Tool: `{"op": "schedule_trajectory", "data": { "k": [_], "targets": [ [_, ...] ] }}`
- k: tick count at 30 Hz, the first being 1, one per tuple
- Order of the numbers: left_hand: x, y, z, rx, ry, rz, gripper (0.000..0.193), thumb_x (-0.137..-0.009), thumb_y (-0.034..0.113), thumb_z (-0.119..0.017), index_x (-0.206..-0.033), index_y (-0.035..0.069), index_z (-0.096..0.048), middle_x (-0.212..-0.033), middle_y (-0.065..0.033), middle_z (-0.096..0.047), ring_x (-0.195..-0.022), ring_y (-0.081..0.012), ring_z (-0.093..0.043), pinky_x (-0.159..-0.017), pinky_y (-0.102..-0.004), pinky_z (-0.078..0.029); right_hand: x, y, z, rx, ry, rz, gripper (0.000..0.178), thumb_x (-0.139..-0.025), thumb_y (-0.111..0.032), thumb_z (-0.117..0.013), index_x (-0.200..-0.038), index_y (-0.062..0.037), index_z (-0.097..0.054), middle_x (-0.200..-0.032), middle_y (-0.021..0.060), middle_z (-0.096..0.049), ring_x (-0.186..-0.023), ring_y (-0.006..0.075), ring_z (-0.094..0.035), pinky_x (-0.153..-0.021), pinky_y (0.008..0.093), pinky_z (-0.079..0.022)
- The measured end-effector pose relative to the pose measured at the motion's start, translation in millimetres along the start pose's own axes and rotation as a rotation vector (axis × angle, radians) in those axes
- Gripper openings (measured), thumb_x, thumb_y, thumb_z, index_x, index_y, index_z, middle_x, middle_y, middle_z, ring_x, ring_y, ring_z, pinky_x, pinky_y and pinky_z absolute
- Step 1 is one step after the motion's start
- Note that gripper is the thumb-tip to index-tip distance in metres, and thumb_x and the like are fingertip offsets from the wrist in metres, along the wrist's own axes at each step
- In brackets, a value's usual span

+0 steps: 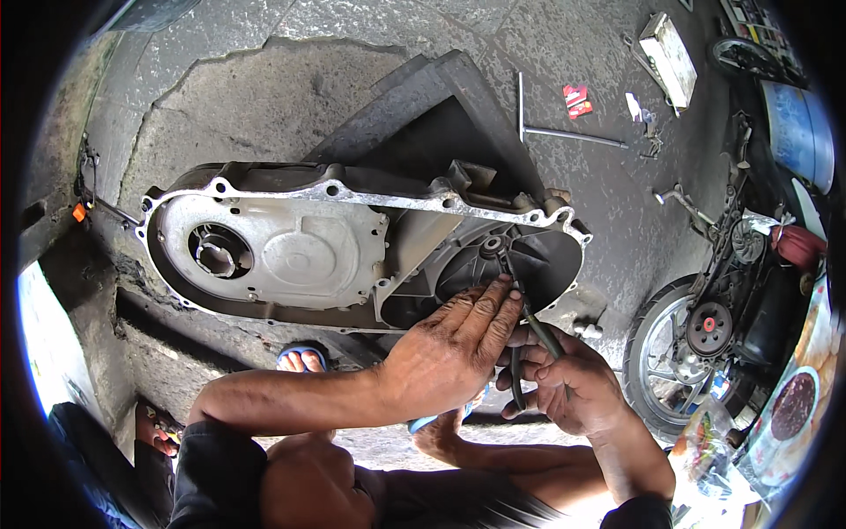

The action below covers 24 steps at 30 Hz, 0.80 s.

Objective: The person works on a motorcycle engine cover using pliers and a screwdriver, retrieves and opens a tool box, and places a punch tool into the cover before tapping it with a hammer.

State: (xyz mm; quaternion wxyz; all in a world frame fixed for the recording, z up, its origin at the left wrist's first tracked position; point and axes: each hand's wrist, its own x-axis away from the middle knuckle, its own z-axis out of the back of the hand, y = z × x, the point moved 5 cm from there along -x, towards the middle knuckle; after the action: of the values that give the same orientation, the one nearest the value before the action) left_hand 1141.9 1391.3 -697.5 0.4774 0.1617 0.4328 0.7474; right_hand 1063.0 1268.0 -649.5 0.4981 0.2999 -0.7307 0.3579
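A large grey metal engine casing (300,256) stands tilted on its edge, its hollow side toward me. My right hand (577,383) grips a pair of pliers by the dark green handles (548,339), which are spread apart. The narrow jaws point up into the casing's right hollow, by a round bearing seat (493,247). From the left, my left hand (458,344) reaches across with its fingers pressed together, the fingertips at the pliers' jaws. Its thumb is hidden underneath, and the exact contact of the jaws' tips is too small to make out.
Behind the casing lies a dark angled metal frame (471,88). A T-shaped metal rod (573,137), a red packet (577,101) and a white box (670,60) lie on the floor beyond. A partly dismantled motorcycle with its wheel (656,353) stands at the right.
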Motion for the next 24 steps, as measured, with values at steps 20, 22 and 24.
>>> {"op": "schedule_trajectory", "data": {
  "k": [20, 22, 24],
  "targets": [
    [-9, -7, 3, 0.024, 0.001, 0.039, 0.059, -0.084, 0.017, -0.062, -0.133, -0.013, -0.051, -0.125, -0.0281, -0.058, -0.101, -0.0319, -0.065, -0.087, -0.0369, -0.056, 1, -16, -2, -0.217, 0.011, -0.025, 0.061, -0.076, -0.016, -0.051, -0.134, 0.0018, -0.051, -0.122, 0.0161, -0.060, -0.100, 0.0280, -0.059, -0.073, 0.0453, -0.055],
    [-10, -8, 5, 0.015, -0.025, 0.053, 0.061, -0.082, 0.017, -0.062, -0.134, -0.013, -0.050, -0.120, -0.0252, -0.059, -0.098, -0.0303, -0.065, -0.083, -0.0355, -0.058, 2, -20, -5, -0.272, 0.024, -0.031, 0.056, -0.079, -0.011, -0.049, -0.133, 0.0014, -0.051, -0.121, 0.0156, -0.060, -0.098, 0.0269, -0.060, -0.072, 0.0434, -0.053],
    [-10, -8, 5, 0.007, -0.054, 0.066, 0.064, -0.080, 0.016, -0.063, -0.135, -0.013, -0.049, -0.116, -0.0223, -0.059, -0.095, -0.0287, -0.065, -0.078, -0.0341, -0.059, 1, -21, -7, -0.329, 0.038, -0.037, 0.052, -0.082, -0.007, -0.047, -0.132, 0.0010, -0.052, -0.120, 0.0151, -0.061, -0.096, 0.0258, -0.060, -0.071, 0.0415, -0.051]
  ]
}}
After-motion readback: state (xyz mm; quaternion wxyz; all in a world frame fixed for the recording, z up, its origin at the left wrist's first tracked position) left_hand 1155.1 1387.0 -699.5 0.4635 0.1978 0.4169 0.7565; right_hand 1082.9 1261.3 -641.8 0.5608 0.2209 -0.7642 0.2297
